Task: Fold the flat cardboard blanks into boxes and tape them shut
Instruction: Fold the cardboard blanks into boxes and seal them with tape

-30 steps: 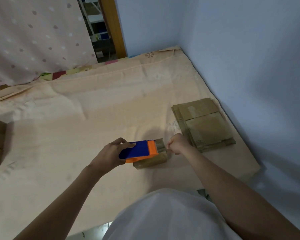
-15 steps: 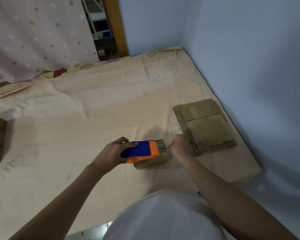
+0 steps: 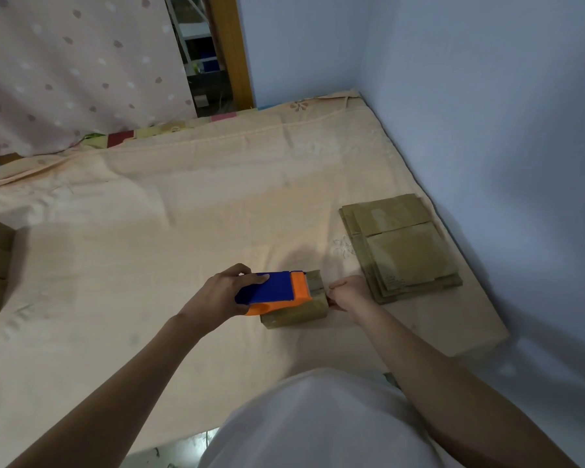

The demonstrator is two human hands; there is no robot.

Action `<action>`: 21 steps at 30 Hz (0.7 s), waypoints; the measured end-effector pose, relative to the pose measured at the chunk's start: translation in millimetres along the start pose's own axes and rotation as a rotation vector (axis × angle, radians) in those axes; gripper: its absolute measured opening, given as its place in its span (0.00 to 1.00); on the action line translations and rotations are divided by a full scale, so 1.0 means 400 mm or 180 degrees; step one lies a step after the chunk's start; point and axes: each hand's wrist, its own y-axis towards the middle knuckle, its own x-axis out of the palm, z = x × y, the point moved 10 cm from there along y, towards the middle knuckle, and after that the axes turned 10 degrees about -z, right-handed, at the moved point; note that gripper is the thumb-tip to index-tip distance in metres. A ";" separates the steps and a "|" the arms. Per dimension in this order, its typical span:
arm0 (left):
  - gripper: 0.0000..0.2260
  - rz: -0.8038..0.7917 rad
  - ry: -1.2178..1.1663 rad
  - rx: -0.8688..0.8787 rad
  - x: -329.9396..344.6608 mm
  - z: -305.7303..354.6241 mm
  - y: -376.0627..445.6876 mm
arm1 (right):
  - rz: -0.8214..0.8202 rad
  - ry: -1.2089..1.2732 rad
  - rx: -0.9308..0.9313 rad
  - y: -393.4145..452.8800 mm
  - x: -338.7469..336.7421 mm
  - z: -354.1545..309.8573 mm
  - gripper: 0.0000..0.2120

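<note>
The small cardboard box (image 3: 296, 307) sits on the peach bedsheet (image 3: 149, 231) near the middle of the bed, just left of the stack of flat cardboard blanks (image 3: 401, 246) that lies by the wall. The left hand (image 3: 222, 293) grips the blue-and-orange tape dispenser (image 3: 272, 292) with its fingers (image 3: 250, 278) wrapped over the blue body, its orange end resting on the box top. The right hand (image 3: 350, 293) is closed at the box's right end — it appears to pinch or press something there, probably the tape's free end, though the tape itself is too small to make out.

The step looks like running tape along the top seam. To do it well, the right hand should keep the box pinned so it does not slide on the soft sheet, while the dispenser is drawn straight along the seam with steady downward pressure — a tilt would let the tape wrinkle or wander off the flaps. The soft bed gives little support, so pressing firmly matters.

No brand, label or writing is readable on the dispenser, the box or the blanks.
</note>
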 end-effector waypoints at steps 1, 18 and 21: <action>0.28 0.0007 -0.0004 0.0005 -0.001 0.001 -0.001 | -0.0010 0.0049 0.0019 -0.007 0.001 -0.001 0.04; 0.27 -0.0039 0.0129 -0.0029 -0.003 0.013 0.012 | 0.0305 -0.1115 -0.0624 -0.158 0.026 -0.113 0.15; 0.27 -0.0047 0.0170 -0.0075 -0.006 0.014 0.016 | 0.0342 -0.1054 -0.0679 -0.146 0.029 -0.114 0.16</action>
